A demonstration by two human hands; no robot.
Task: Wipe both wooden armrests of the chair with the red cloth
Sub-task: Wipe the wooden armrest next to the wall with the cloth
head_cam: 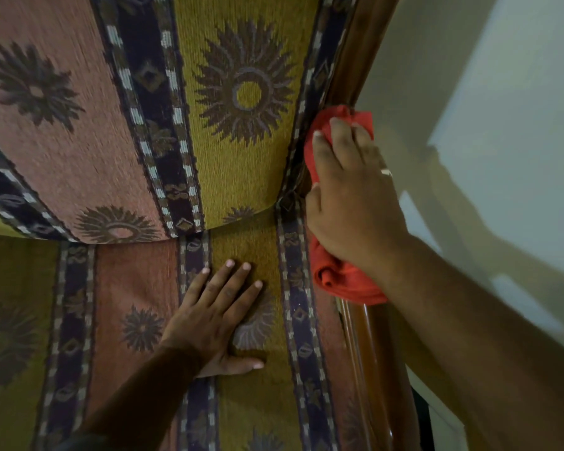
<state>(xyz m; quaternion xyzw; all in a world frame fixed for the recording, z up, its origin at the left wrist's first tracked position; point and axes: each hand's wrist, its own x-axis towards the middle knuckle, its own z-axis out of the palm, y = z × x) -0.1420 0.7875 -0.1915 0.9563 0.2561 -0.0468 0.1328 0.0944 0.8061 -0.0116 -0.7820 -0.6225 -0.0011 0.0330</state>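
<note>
My right hand [349,203] presses the bunched red cloth [342,278] onto the right wooden armrest [378,349], near where it meets the chair back. The cloth shows above my fingers and below my wrist; its middle is hidden under my palm. The polished brown wood runs toward the bottom edge below the cloth and continues up as the wooden back frame [355,60]. My left hand [219,317] lies flat, fingers spread, on the patterned seat cushion [137,288]. The other armrest is out of view.
The chair's back cushion [127,109] carries striped pink, ochre and dark bands with sunburst motifs. A pale wall [502,125] stands close to the right of the armrest, with shadows on it.
</note>
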